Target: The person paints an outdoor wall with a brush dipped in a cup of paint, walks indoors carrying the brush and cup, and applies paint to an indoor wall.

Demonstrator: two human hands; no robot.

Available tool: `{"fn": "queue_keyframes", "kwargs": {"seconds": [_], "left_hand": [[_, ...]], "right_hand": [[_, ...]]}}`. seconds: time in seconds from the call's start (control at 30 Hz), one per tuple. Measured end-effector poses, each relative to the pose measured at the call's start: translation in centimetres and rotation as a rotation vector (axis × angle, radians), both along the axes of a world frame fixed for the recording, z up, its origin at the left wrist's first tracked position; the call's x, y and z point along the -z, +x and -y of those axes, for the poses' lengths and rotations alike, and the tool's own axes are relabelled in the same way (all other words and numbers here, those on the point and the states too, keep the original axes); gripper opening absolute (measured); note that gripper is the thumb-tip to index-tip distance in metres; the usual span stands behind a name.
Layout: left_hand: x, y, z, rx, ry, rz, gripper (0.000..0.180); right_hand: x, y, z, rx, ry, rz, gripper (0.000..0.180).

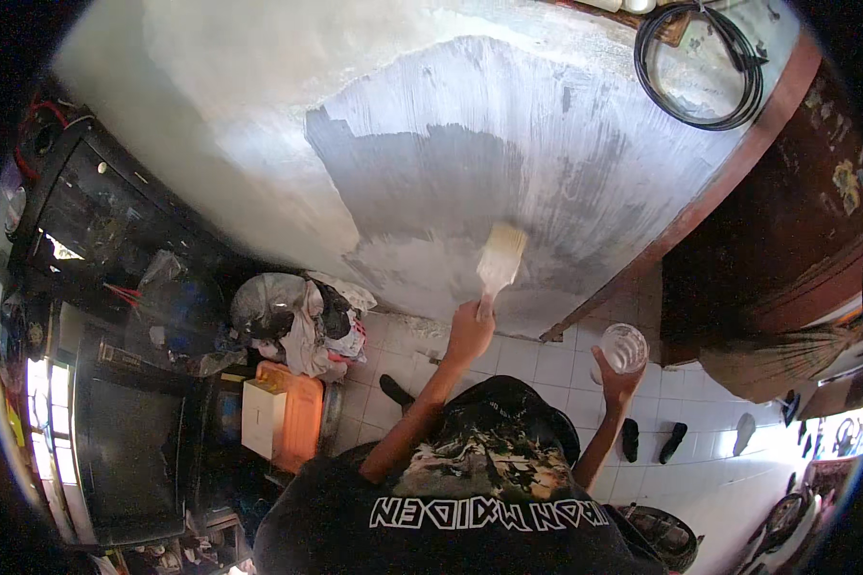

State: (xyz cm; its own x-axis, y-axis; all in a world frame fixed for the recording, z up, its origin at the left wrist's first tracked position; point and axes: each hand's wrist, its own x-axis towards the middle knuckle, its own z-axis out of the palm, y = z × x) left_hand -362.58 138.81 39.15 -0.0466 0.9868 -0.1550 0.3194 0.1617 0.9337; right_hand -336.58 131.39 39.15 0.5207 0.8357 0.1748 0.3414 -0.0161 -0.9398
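Note:
My left hand (472, 333) is closed around the handle of a wide, pale-bristled paintbrush (501, 261). The brush points up at a wall (431, 177) with a grey patch streaked with white. Its bristles lie against or just before the lower part of that patch; I cannot tell whether they touch. Lower and to the right, my right hand (618, 378) grips a clear cup (624, 350), fingers wrapped about its side. What is inside the cup is hard to make out.
A coiled black cable (650, 81) hangs at the wall's upper right. Bagged items and cloths (302, 321) sit at the wall's foot on the left, near an orange container (302, 412) and an old television (129, 431). Dark slippers (672, 443) lie on the tiled floor.

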Motion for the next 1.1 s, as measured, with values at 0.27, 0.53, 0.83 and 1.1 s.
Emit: {"fn": "queue_keyframes", "kwargs": {"seconds": [0.27,0.53,0.83,1.1], "left_hand": [[-8.5,1.1,-5.3,-0.006,0.283,0.298,0.043],[7.9,1.0,-2.4,-0.147,0.573,-0.447,0.024],[-6.5,1.7,-2.0,-0.212,0.761,-0.316,0.023],[-3.0,3.0,-3.6,-0.009,0.402,-0.412,0.013]], "right_hand": [[-0.1,-1.2,0.0,0.036,0.008,-0.004,0.069],[0.0,-1.2,0.1,0.049,-0.054,0.008,0.075],[1.0,-1.0,-0.1,-0.027,-0.074,0.059,0.080],[2.1,-1.1,-1.4,-0.072,0.014,-0.014,0.075]]}}
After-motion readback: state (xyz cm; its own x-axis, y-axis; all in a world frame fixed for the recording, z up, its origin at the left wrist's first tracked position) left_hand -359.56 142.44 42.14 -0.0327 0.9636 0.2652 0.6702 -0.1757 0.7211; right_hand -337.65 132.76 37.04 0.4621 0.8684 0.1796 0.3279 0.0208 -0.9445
